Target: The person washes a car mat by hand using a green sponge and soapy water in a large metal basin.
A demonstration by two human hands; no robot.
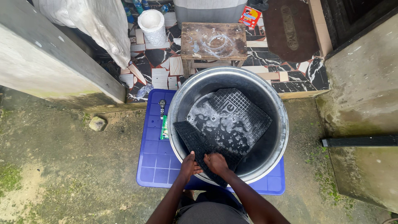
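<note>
**Car mat in basin, both hands at its near edge**

Obs. 1: My left hand (189, 166) and right hand (215, 162) sit side by side at lower centre of the frame, over the near rim of the large metal basin (278, 108).

Obs. 2: Both hands rest on the near edge of a black rubber car mat (226, 124). Left fingers are curled over the folded edge, gripping it. Right fingers are bent down onto the mat beside them; I cannot tell whether they close around it or only press.

Obs. 3: The mat lies tilted inside the basin, centre of frame, its grid pattern wet and flecked with suds. Its left portion is folded toward me.

Obs. 4: The basin stands on a blue plastic lid (154, 159), which lies on bare ground. A small green packet (164, 127) lies on the lid, just left of the basin.

Obs. 5: A wet wooden stool (213, 40) stands at upper centre on tiled floor, just beyond the basin. A white bucket (152, 25) stands to its left.
</note>
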